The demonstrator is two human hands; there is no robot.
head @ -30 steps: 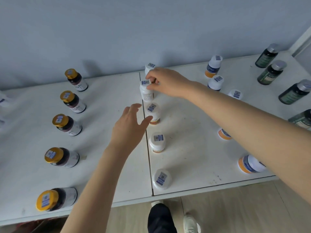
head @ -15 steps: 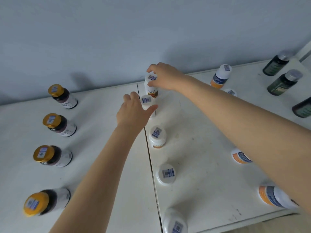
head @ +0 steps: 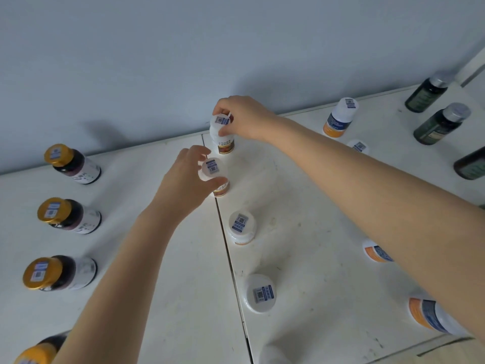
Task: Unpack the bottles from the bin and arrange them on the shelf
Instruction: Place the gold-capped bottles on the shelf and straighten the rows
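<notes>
My right hand (head: 242, 118) pinches the white cap of the rearmost white bottle (head: 222, 134), thumb and fingers closed around its rim, and my left hand (head: 183, 179) wraps the cap of the second white bottle (head: 215, 177) just in front of it, thumb on the near side and fingers curled over the far side. Both bottles stand upright on the white shelf top (head: 170, 271), beside the dark seam (head: 231, 258) that runs between its two panels, the rear one near the pale blue wall (head: 183, 48). Nearer to me along the seam stand a third white bottle (head: 241, 227) and a fourth (head: 260, 292), each with a barcode sticker on its cap, well apart from one another.

To the left runs a column of dark bottles with gold caps (head: 53, 212), all upright. To the right, my forearm crosses over a column of white bottles with orange and blue labels (head: 339, 118), hiding parts of them. Beyond those, at the far right edge, stand dark green bottles with silver caps (head: 441, 122).
</notes>
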